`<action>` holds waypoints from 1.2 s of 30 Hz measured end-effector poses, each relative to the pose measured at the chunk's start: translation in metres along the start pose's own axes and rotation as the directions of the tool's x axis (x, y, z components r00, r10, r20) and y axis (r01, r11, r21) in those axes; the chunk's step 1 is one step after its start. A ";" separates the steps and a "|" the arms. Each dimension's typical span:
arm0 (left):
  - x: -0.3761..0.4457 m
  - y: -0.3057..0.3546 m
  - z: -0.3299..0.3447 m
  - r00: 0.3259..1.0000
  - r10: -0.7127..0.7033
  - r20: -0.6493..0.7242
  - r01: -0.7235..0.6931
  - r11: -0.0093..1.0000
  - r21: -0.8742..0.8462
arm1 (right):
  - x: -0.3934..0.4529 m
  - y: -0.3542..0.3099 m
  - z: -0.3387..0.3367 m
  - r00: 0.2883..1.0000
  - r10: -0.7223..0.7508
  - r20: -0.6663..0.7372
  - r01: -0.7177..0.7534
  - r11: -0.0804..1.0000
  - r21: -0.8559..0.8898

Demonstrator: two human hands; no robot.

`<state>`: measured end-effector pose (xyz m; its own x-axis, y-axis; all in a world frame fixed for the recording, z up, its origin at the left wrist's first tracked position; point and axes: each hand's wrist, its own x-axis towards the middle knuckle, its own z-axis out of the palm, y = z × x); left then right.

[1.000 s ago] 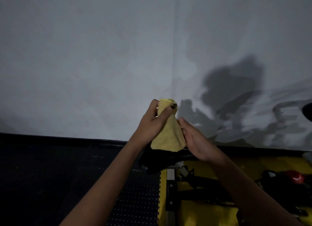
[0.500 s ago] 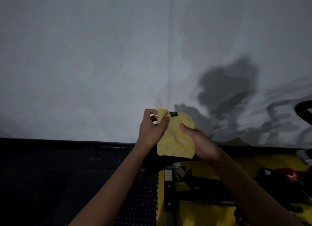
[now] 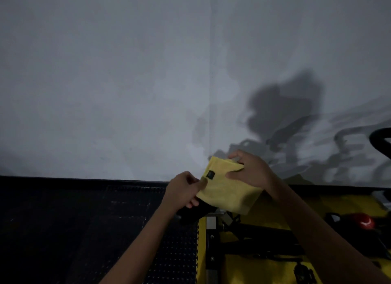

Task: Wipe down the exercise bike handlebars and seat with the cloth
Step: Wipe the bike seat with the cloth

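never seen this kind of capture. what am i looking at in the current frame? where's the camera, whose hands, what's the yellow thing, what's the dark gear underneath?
There is no robot here. A person wears a wide-angle camera on the head, looking forward and down, so the two forearms entering from the bottom are the wearer's own. The left hand pinches the left edge of a yellow cloth, beside its small dark tag. The right hand grips the cloth's upper right corner, so it is held spread between them, in the air. Just below it a dark shape, probably the bike seat, is mostly hidden. Beyond are a pale wall, black studded floor matting on the left, yellow flooring on the right, and a black curved bar at the right edge, possibly a handlebar.
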<state>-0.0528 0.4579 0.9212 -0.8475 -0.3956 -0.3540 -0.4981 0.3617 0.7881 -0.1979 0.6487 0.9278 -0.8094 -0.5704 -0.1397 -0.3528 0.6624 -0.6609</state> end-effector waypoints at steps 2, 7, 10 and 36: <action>-0.001 -0.010 0.003 0.997 0.036 0.074 -0.062 0.916 0.397 | 0.004 0.013 0.022 0.998 -0.031 0.047 0.041 0.971 -0.235; 0.007 -0.022 0.012 0.993 0.119 0.023 -0.109 0.794 0.598 | -0.006 0.038 0.083 0.978 -0.144 -0.148 0.073 0.911 -0.407; 0.013 -0.025 0.013 0.958 0.219 -0.184 -0.093 0.846 0.525 | -0.009 0.044 0.099 0.905 -0.316 -0.287 0.156 0.871 -0.465; 0.070 -0.077 0.029 0.916 0.196 -0.350 -0.132 0.971 0.198 | -0.015 0.044 0.069 0.991 -0.113 -0.070 0.062 0.860 -0.506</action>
<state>-0.0788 0.4269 0.8216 -0.8095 -0.5870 0.0070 -0.4079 0.5710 0.7124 -0.1690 0.6525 0.8501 -0.7954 -0.6060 -0.0121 -0.5913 0.7802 -0.2044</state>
